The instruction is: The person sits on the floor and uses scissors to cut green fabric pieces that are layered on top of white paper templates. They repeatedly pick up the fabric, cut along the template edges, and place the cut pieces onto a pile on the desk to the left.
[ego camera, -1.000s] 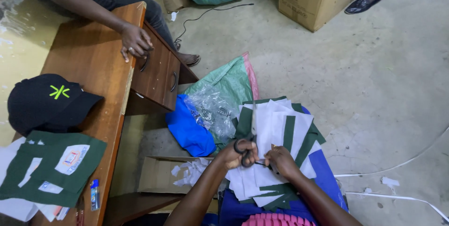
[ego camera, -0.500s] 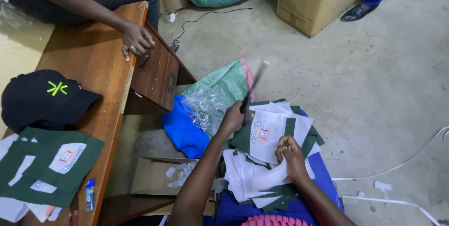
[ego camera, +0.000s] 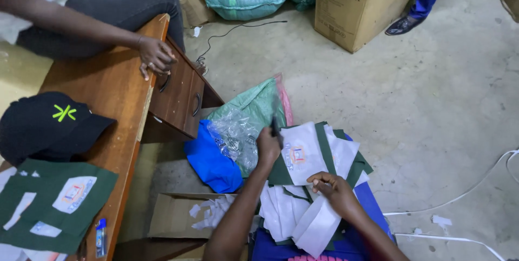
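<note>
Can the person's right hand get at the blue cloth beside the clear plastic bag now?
Probably not directly: the right hand rests on the fabric pile, and the left forearm lies between it and the blue cloth.

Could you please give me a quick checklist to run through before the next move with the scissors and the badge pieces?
1. Dark-handled scissors gripped in left hand: ok.
2. Blades open or closed: cannot tell, blurred.
3. Right hand resting on the pile of white and green fabric badge pieces, apart from the scissors: ok.
4. Pile settled on the blue surface: not ok, pieces overhang unevenly.
5. Other person's hand on the brown wooden desk, away from the scissors: ok.
</note>
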